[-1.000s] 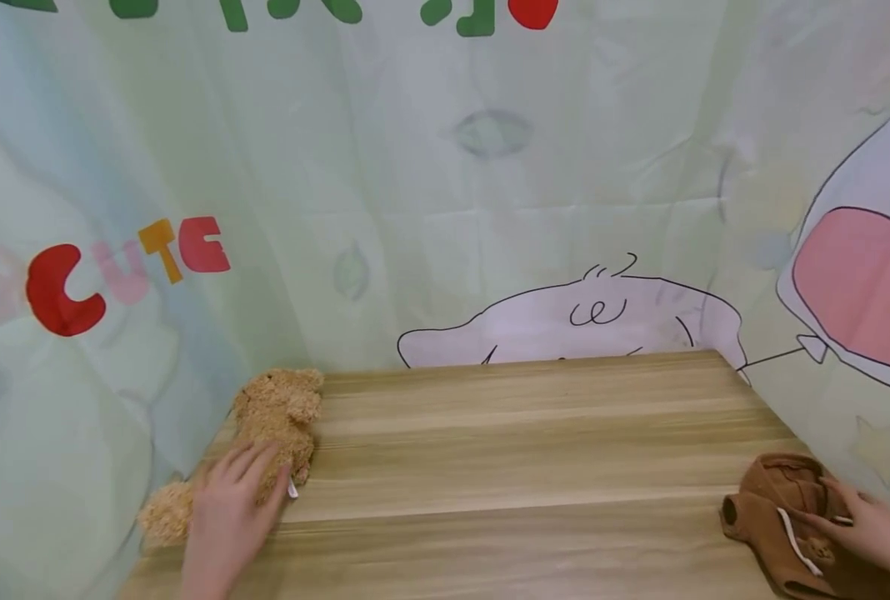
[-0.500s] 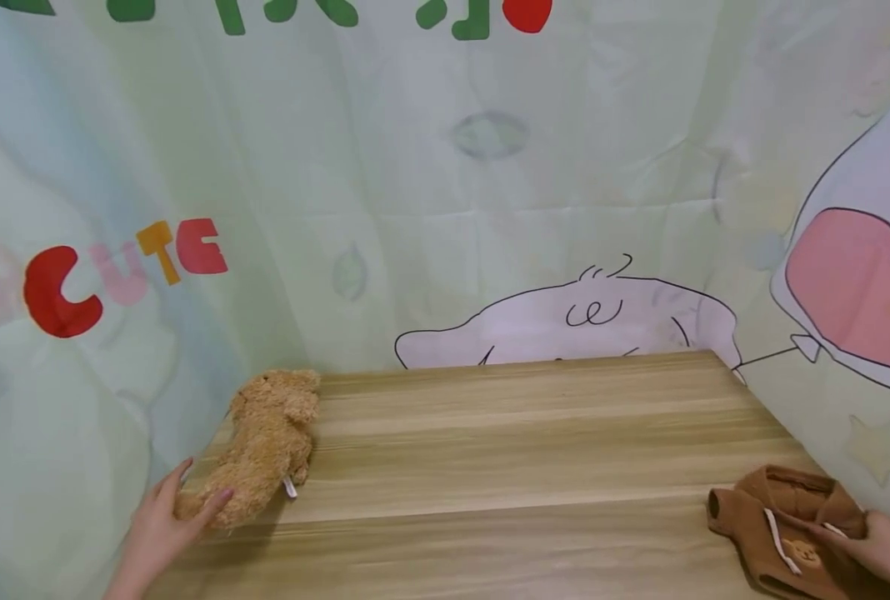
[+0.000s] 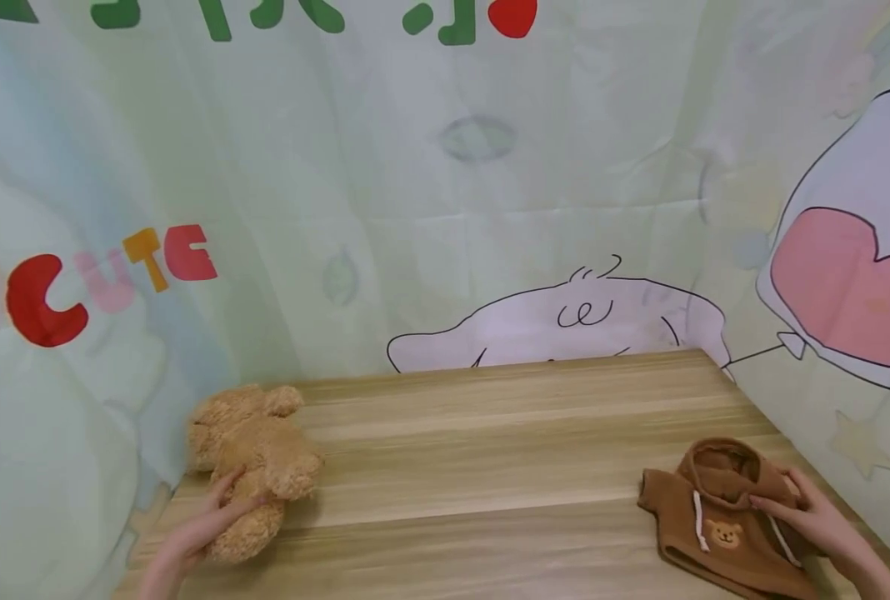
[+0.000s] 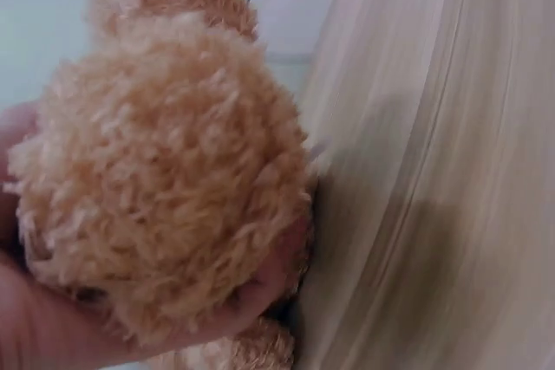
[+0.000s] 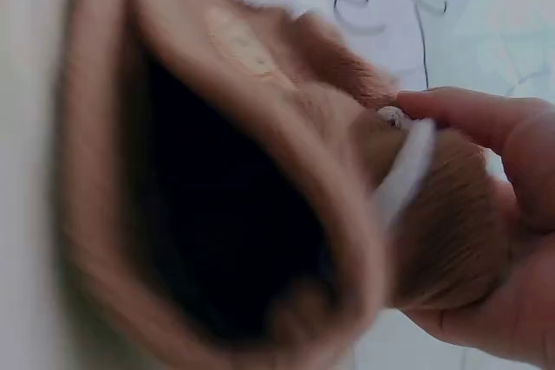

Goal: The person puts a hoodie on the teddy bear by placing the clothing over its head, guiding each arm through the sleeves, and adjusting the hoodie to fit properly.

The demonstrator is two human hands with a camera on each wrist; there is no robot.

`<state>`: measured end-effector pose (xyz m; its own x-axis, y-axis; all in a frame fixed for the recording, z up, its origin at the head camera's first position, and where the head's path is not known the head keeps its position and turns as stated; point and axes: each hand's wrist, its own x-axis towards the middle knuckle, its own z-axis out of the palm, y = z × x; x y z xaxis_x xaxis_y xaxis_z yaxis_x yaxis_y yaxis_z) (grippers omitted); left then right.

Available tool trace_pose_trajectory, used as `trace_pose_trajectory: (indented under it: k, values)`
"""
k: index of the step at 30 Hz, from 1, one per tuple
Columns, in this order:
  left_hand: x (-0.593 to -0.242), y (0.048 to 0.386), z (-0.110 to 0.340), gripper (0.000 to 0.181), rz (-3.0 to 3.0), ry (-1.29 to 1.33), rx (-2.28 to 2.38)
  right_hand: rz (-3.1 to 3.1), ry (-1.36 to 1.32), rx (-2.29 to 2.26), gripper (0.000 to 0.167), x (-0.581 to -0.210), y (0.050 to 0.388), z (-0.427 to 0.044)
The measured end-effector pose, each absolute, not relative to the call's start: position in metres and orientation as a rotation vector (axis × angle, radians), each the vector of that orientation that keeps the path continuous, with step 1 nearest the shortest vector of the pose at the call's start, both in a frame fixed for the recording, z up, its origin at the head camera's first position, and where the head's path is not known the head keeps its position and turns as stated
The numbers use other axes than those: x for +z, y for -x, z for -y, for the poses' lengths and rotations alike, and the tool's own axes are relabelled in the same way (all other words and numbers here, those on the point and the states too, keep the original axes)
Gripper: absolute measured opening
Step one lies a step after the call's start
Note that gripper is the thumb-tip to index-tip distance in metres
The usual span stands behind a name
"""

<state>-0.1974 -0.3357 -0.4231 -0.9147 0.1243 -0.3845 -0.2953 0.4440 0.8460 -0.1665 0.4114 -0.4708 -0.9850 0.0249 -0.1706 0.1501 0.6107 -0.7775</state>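
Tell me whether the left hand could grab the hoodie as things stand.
Probably not straight away: the left hand is taken up gripping the bear by the left side of the table, and the hoodie is over at the right, held by the right hand.

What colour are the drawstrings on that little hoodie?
White; the drawstrings show best in the head view.

The plush [image 3: 265, 454] is rough, curly, matt pile. The hoodie [image 3: 752, 517] is soft-looking matt cloth; its drawcord [image 3: 699, 521] looks like textile cord, its patch [image 3: 726, 533] like stitching. The tabletop [image 3: 505, 467] shows smooth wood grain, dull in finish. The backdrop [image 3: 385, 150] is thin, creased, printed cloth, faintly sheeny.
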Motion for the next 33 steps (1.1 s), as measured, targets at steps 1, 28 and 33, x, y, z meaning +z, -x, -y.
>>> trace_pose_trajectory:
  k: [1, 28, 33]
  values:
    - [-0.423, 0.199, 0.330, 0.085, -2.314, 0.141, 1.480, -2.659, -0.101, -1.389, 0.061, -0.470, 0.168, -0.406]
    - [-0.424, 0.202, 0.112, 0.073, -2.103, -0.588, 1.352, -1.672, 0.350, -2.485, 0.021, -0.363, 0.280, -0.242]
    - [-0.421, 0.202, 0.099, 0.067, -2.048, -0.685, 1.231, -1.764, 0.362, -2.252, 0.017, -0.369, 0.302, -0.211]
